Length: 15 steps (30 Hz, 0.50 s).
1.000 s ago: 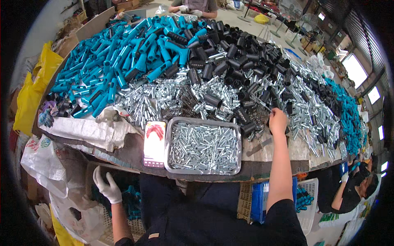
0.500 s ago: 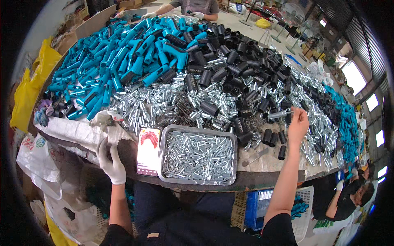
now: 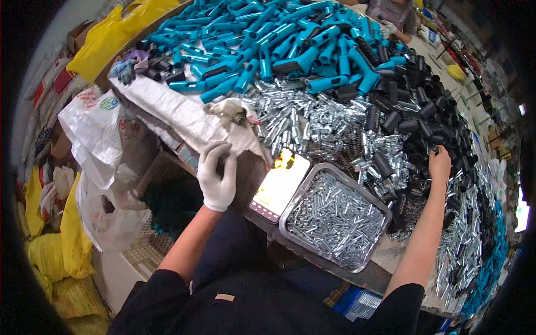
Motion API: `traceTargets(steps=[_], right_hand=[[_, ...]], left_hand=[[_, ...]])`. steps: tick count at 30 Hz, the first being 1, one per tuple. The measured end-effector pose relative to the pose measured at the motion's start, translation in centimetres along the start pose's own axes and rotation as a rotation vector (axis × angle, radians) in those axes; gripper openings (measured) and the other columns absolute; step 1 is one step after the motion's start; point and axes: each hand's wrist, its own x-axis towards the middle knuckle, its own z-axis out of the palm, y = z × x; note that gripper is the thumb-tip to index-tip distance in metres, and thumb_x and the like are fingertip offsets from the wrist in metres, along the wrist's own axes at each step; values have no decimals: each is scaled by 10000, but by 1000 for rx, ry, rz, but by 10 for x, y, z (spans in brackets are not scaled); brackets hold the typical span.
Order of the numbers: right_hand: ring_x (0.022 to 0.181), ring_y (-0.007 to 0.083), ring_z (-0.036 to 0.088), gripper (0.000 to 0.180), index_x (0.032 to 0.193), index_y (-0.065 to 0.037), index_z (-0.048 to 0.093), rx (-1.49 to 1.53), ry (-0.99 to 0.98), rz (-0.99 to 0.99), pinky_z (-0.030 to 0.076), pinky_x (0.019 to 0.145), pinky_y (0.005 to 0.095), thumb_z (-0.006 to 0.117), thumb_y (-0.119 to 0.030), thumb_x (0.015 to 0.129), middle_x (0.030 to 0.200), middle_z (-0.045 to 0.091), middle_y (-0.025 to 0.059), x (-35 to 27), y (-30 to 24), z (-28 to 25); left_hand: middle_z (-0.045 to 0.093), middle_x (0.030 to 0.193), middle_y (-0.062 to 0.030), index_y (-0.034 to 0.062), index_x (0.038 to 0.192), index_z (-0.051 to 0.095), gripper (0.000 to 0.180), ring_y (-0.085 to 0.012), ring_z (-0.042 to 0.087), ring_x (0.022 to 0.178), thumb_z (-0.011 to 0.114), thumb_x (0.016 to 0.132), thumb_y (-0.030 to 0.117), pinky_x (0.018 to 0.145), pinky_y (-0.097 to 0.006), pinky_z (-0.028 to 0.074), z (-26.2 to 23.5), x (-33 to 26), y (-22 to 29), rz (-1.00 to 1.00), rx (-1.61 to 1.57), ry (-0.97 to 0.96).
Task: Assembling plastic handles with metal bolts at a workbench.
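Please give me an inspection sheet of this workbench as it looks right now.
Surface: table almost wholly covered, only its near edge bare.
Job's things: metal tray full of small silver pins; heaps of black tubes and blue plastic handles; loose silver pins.
Clutter: lit phone beside the tray; white woven sack; spare glove.
Hands: left hand, white-gloved, rests at the sack's near edge, fingers spread; right hand, bare, reaches among the black tubes, grip hidden.
Cables: nothing seen.
Surroundings: yellow bags, white plastic bags, another person across the table.
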Motion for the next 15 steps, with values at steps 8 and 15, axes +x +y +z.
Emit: traceTargets(steps=[8, 15], right_hand=[[743, 272, 648, 240, 948, -25, 631, 225, 297, 54, 482, 685, 377, 596, -259, 907, 804, 673, 121, -56, -8, -41], [624, 47, 444, 88, 856, -10, 620, 699, -50, -184, 350, 572, 210, 677, -71, 827, 673, 518, -32, -219, -99, -143]], left_hand=[[624, 1042, -139, 4, 994, 656, 189, -250, 634, 886, 653, 805, -7, 771, -321, 510, -2, 3, -3, 59, -9, 1], [642, 1003, -167, 0, 1032, 624, 268, -314, 632, 924, 651, 766, 5, 835, -379, 489, -8, -13, 59, 146, -311, -286]])
